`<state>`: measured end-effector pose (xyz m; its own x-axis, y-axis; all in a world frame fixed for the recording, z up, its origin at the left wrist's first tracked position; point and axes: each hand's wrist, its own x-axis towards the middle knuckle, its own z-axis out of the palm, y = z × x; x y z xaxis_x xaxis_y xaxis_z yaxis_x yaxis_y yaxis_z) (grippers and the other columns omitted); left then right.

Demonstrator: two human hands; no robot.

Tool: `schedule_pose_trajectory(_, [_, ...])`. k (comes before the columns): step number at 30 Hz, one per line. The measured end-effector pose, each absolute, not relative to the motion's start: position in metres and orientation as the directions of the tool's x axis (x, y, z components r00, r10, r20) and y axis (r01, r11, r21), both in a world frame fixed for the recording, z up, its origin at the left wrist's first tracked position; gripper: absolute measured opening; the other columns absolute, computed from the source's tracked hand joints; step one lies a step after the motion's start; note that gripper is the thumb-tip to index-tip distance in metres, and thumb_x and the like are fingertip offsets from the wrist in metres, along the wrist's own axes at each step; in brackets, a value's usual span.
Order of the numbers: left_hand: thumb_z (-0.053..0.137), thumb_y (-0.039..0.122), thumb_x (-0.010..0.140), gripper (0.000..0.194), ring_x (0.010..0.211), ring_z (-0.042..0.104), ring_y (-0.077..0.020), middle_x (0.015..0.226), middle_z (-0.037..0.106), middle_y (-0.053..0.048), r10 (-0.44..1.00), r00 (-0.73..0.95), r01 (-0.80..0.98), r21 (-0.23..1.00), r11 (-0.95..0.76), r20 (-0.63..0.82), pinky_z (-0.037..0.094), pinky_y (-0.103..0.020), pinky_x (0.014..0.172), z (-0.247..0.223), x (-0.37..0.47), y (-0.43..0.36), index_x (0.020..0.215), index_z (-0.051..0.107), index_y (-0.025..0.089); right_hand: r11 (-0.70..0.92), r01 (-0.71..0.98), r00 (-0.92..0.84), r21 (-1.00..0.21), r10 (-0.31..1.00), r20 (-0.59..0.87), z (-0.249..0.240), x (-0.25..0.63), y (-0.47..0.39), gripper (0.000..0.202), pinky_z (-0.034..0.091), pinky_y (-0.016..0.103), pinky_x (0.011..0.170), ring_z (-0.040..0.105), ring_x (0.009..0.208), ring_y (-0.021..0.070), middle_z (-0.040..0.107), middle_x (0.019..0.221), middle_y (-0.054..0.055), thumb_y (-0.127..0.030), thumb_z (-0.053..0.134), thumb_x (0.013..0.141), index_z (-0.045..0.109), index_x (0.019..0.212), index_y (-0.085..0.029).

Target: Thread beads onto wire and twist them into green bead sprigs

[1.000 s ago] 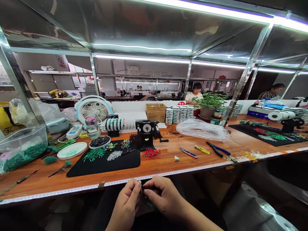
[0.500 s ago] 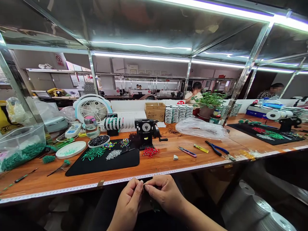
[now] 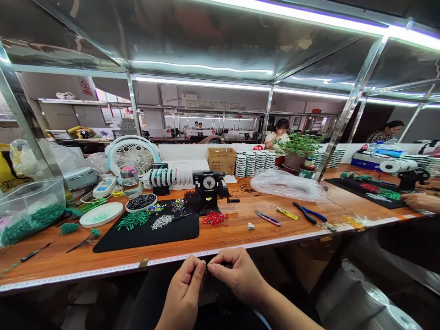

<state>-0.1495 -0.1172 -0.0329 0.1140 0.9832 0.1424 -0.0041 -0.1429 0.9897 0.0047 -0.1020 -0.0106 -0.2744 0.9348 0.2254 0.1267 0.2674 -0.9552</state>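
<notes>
Just in front of the bench's near edge, my left hand [image 3: 186, 288] and my right hand [image 3: 237, 276] are close together, each with thumb and forefinger pinched. Whatever lies between the fingertips is too small and dark to name. Beyond them on the bench, a black mat [image 3: 151, 240] carries green tube pieces [image 3: 137, 220], silvery bits [image 3: 162, 222] and multicoloured beads [image 3: 178, 204]. Red pieces [image 3: 215, 217] lie right of the mat, below a black winding device [image 3: 208, 192] with a dial, a crank and white spools [image 3: 165, 177].
Thread snips [image 3: 267, 217], a yellow cutter [image 3: 287, 212] and blue-handled pliers [image 3: 309, 212] lie to the right. A white dish [image 3: 101, 214] and a bag of green pieces [image 3: 32, 220] stand left. A co-worker's hand [image 3: 419, 201] rests at the right bench; a plastic bag [image 3: 288, 184] lies behind.
My two hands keep their pinch near the bench edge, with barely any shift. A co-worker's hand has come into view at the far right, beside the other mat.
</notes>
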Motion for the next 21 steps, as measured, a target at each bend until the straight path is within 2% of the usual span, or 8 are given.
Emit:
schedule_pose_trajectory(5, [0.056, 0.046, 0.084, 0.032, 0.059, 0.037, -0.0136, 0.063, 0.045, 0.001, 0.985, 0.119, -0.051, 0.991, -0.12, 0.125, 0.035, -0.022, 0.055, -0.0345, -0.1509, -0.1163, 0.068, 0.053, 0.018, 0.254, 0.042, -0.318, -0.966, 0.92, 0.228, -0.0097, 0.0061, -0.1017, 0.025, 0.04, 0.023, 0.058, 0.052, 0.059, 0.012, 0.064, 0.064, 0.003, -0.033, 0.061, 0.079, 0.072, 0.075, -0.012])
schedule_pose_trajectory(8, [0.055, 0.047, 0.084, 0.033, 0.058, 0.036, -0.013, 0.063, 0.044, 0.001, 0.986, 0.103, -0.03, 0.991, -0.127, 0.129, 0.034, -0.022, 0.054, -0.0334, -0.1506, -0.1169, 0.067, 0.052, 0.018, 0.258, 0.054, -0.34, -0.965, 0.913, 0.225, -0.0087, 0.0086, -0.1023, 0.026, 0.041, 0.023, 0.061, 0.053, 0.063, 0.0123, 0.064, 0.067, 0.003, -0.034, 0.059, 0.081, 0.071, 0.077, -0.012])
schedule_pose_trajectory(15, [0.051, 0.045, 0.087, 0.032, 0.058, 0.038, -0.0136, 0.063, 0.047, 0.001, 0.978, 0.133, 0.053, 0.984, -0.169, 0.161, 0.034, -0.023, 0.055, -0.0344, -0.1502, -0.1185, 0.069, 0.053, 0.018, 0.251, 0.124, -0.269, -0.96, 0.94, 0.211, -0.0125, 0.006, -0.1005, 0.018, 0.034, 0.021, 0.05, 0.046, 0.052, 0.0097, 0.061, 0.058, 0.001, -0.025, 0.063, 0.075, 0.071, 0.07, -0.011])
schedule_pose_trajectory(21, [0.049, 0.044, 0.088, 0.032, 0.058, 0.036, -0.0123, 0.063, 0.042, 0.003, 0.979, 0.103, 0.044, 0.982, -0.183, 0.177, 0.034, -0.022, 0.056, -0.0363, -0.1515, -0.1161, 0.069, 0.05, 0.018, 0.248, 0.056, -0.345, -0.967, 0.914, 0.215, -0.011, 0.0086, -0.1012, 0.025, 0.04, 0.023, 0.06, 0.051, 0.061, 0.0118, 0.063, 0.067, 0.003, -0.034, 0.059, 0.082, 0.07, 0.076, -0.012])
